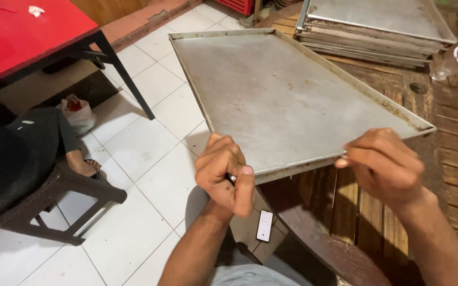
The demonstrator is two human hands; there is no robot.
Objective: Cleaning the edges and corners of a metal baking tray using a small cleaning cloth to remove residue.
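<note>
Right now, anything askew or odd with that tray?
Yes. The metal tray lies skewed, its near-left part jutting off the wooden table over the tiled floor. The left hand and right hand grip its near edge. Brownish residue marks its surface and right rim.

tray [287, 100] — dull scuffed metal | table [451, 153] — rough slatted wood | floor [149, 159] — glossy white tile

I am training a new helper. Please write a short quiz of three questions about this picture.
1. True or false: the right hand grips the near edge of the metal tray.
2. What lies on the person's lap? A) phone B) cup C) spoon
3. What colour is the table at upper left?

Key: 1 true. 2 A, the phone. 3 red.
</note>
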